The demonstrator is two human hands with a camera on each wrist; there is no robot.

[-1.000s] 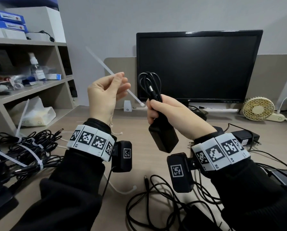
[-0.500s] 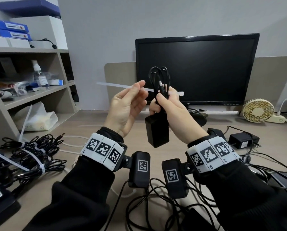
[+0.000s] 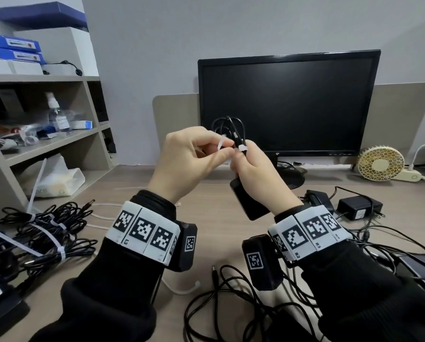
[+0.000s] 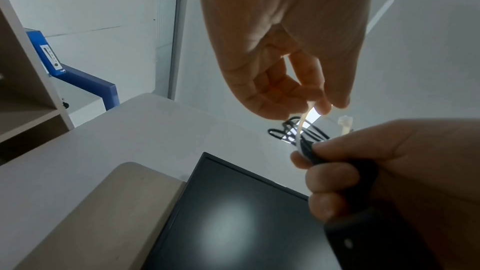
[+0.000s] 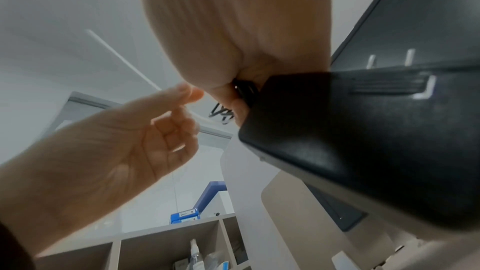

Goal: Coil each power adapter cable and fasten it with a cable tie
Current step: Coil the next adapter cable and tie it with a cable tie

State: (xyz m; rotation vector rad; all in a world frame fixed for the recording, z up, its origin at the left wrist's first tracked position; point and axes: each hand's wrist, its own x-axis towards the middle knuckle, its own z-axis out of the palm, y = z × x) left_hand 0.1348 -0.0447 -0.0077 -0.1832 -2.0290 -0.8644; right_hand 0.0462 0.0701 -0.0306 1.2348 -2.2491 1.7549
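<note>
My right hand (image 3: 252, 166) grips a black power adapter (image 3: 249, 203) together with its coiled cable (image 3: 228, 124), whose loops stick up above the fist in front of the monitor. A white cable tie (image 3: 221, 144) bends round the coil just above my right fingers, and its square head (image 3: 242, 148) rests on top of my right hand. My left hand (image 3: 225, 147) pinches the tie's strip between thumb and forefinger, right next to the coil. In the left wrist view the strip (image 4: 301, 128) curves from my left fingertips (image 4: 322, 108) down behind the cable. The adapter (image 5: 363, 141) fills the right wrist view.
Tied cable bundles (image 3: 46, 230) lie at the table's left. Loose black cables (image 3: 243, 304) sprawl at the front, and more adapters (image 3: 359, 208) sit at the right. A spare tie (image 3: 182, 288) lies near my left sleeve. Behind stand a monitor (image 3: 288, 102), shelves (image 3: 46, 144) and a small fan (image 3: 380, 162).
The tie was held straight and apart from the coil; my left hand has brought it across and bent it round the cable. Both hands have come together.
</note>
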